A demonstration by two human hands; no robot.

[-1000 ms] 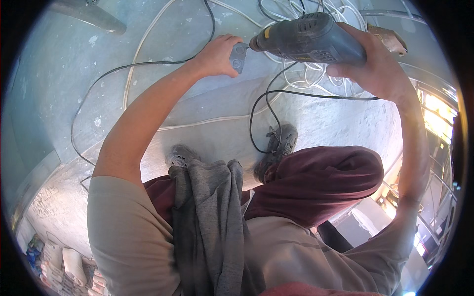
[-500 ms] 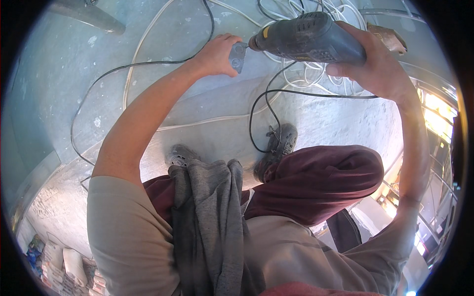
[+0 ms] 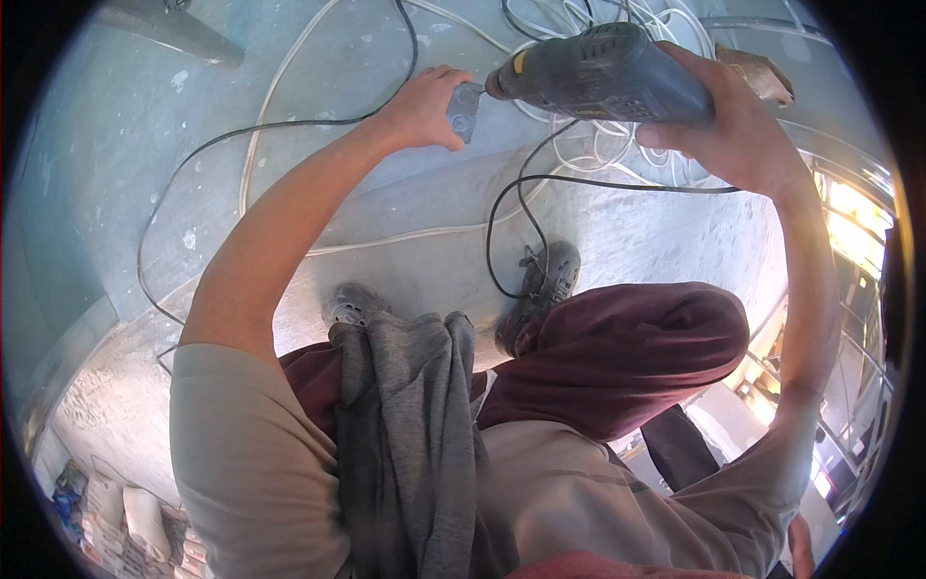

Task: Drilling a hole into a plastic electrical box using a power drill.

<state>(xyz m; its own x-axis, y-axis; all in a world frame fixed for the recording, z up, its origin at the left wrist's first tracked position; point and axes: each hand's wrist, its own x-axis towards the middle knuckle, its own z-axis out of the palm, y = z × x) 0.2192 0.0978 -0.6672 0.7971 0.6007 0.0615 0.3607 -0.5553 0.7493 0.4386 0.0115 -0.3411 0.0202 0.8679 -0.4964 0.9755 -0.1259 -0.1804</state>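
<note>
My right hand grips a dark grey corded power drill held up in front of me, its nose pointing left. My left hand pinches a small grey plastic piece right against the drill's tip. The drill's black cable loops down from the tool toward the floor. Both arms are raised; my two grey shoes stand on the concrete floor below.
White cables lie coiled on the grey concrete floor, and a black cable runs in a wide arc at left. A grey cloth hangs at my waist. Stacked sacks sit far below left; railings at right.
Hands and drill have stayed in nearly the same place; my feet shifted slightly.
</note>
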